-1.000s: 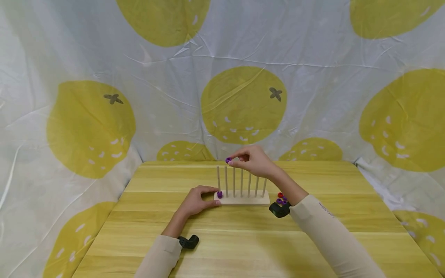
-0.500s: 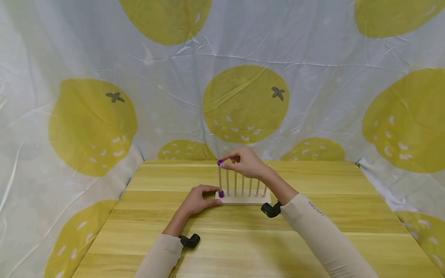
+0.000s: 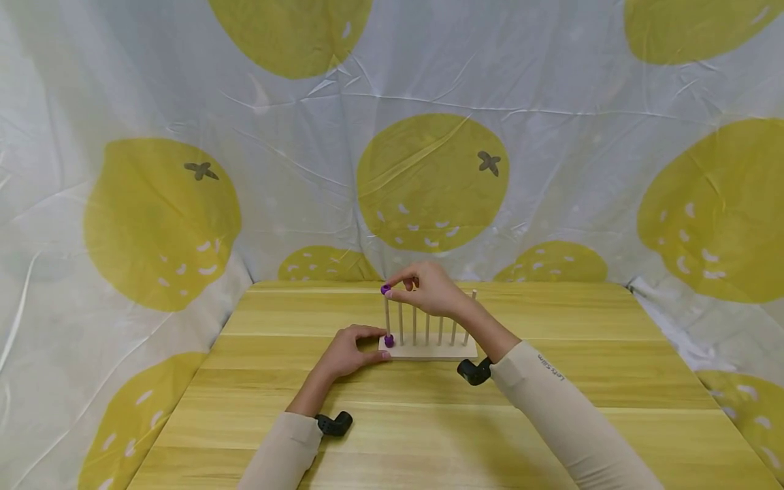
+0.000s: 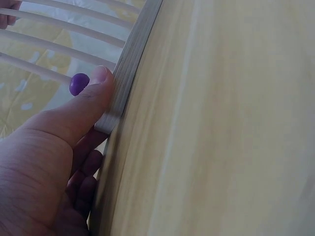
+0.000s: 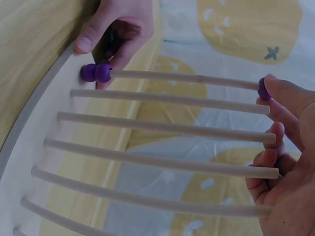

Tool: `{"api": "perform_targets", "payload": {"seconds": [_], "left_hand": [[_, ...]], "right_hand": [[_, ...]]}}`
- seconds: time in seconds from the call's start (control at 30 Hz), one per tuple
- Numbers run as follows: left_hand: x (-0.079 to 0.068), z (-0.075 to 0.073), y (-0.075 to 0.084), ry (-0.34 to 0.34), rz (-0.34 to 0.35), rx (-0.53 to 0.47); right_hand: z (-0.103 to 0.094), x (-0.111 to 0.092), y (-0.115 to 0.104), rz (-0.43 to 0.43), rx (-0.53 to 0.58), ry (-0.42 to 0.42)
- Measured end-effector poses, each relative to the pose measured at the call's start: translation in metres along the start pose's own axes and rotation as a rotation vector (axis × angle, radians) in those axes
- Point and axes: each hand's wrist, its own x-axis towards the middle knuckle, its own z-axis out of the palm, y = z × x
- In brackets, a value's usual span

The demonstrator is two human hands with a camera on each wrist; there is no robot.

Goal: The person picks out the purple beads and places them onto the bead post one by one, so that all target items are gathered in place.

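Note:
My right hand (image 3: pixel 431 289) pinches a purple bead (image 5: pixel 264 89) between thumb and forefinger at the tip of the leftmost wooden peg (image 5: pixel 182 77). Two more purple beads (image 5: pixel 102 73) sit together at the foot of that peg. Several other upright pegs (image 5: pixel 162 128) stand bare in a row on the pale wooden base (image 3: pixel 431 351). At the base's left end, my left hand (image 3: pixel 344 354) grips it, the thumb on the near side and fingers behind. The left wrist view shows the left thumb (image 4: pixel 101 81) pressed on the base's edge, close by a purple bead (image 4: pixel 79 84).
The stand rests on a striped wooden table (image 3: pixel 392 435). Behind it hangs a pale cloth (image 3: pixel 294 170) printed with yellow lemons. A black wrist camera (image 3: pixel 474 371) hangs under my right wrist, with another camera (image 3: pixel 335 423) at the left wrist.
My right hand has carried its bead left, from over the second peg to the leftmost peg's tip. The loose beads at the right are now behind my right arm. The left hand stays put.

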Motion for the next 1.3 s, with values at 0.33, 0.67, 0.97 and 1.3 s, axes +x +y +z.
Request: {"api": "perform_targets", "payload": {"seconds": [0.33, 0.67, 0.97, 1.3], "left_hand": [[-0.001, 0.000, 0.002, 0.007, -0.011, -0.007], [0.000, 0.000, 0.001, 0.009, -0.004, 0.006], [0.000, 0.001, 0.003, 0.012, -0.005, 0.007], [-0.001, 0.001, 0.000, 0.005, -0.009, 0.009]], "right_hand": [[0.000, -0.003, 0.006, 0.003, 0.030, 0.016], [-0.006, -0.009, 0.003, 0.010, 0.042, 0.050], [-0.019, -0.021, 0.005, 0.033, 0.086, 0.062], [-0.044, -0.044, 0.020, 0.072, 0.069, 0.114]]}}
